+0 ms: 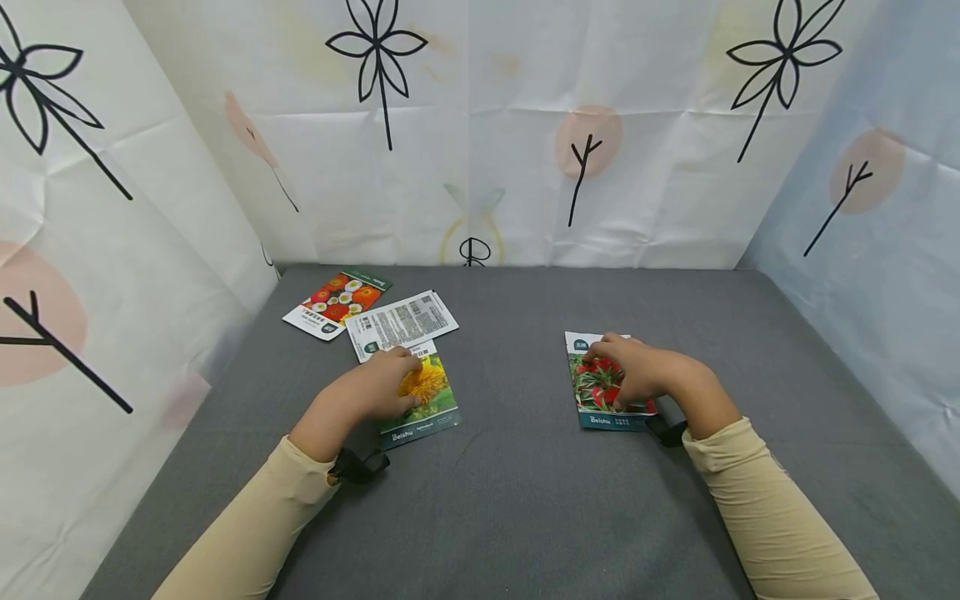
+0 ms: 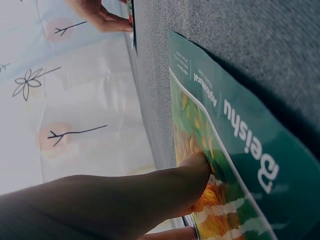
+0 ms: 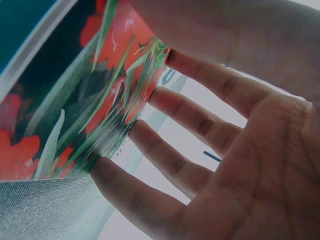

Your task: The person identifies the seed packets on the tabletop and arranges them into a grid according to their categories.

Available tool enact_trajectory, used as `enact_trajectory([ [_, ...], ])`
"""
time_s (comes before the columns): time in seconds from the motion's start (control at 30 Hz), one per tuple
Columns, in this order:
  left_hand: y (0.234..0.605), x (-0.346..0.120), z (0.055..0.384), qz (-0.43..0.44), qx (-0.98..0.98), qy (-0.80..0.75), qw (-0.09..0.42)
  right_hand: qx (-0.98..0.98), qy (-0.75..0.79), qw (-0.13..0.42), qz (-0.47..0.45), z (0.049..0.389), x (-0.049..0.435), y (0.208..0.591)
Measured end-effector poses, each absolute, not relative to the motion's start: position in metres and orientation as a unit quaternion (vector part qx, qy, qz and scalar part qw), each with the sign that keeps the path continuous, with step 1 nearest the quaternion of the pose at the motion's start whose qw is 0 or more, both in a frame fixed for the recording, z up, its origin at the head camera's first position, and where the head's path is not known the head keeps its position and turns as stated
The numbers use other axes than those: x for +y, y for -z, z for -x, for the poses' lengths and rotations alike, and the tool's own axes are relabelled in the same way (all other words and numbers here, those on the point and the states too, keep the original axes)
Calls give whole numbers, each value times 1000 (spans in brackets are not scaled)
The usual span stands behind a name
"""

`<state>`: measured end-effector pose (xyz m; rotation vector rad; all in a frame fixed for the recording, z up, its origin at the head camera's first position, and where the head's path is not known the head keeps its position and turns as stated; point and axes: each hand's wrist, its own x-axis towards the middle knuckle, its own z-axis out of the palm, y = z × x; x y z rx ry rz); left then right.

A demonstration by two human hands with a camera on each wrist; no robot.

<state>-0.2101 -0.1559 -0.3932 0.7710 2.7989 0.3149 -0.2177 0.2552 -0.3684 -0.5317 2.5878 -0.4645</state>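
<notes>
Over a seed packet with a yellow flower [image 1: 442, 396], my left hand [image 1: 367, 387] lies with its fingers bent; in the left wrist view the thumb [image 2: 192, 172] presses on the printed flower. That packet's green "Beishu" end faces me, and its far end meets a white text-covered packet [image 1: 405, 321]. My right hand [image 1: 648, 371] rests on a seed packet with red flowers [image 1: 587, 392]. In the right wrist view its long fingers [image 3: 175, 162] are spread and fairly straight, tips touching the packet's face. The thumb side covers part of that packet.
Behind my left hand lies another packet with red, orange and white flowers [image 1: 345, 296], partly under the text-covered one. Everything lies on a grey cloth-covered table [image 1: 517, 500]. Patterned white cloth walls [image 1: 517, 192] enclose it at the back and sides.
</notes>
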Motion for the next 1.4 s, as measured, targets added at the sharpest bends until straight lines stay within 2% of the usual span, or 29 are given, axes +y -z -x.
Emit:
enact_trajectory([
  [1.4, 391, -149, 206, -260, 953, -105, 112, 940, 163, 225, 197, 218, 257, 370],
])
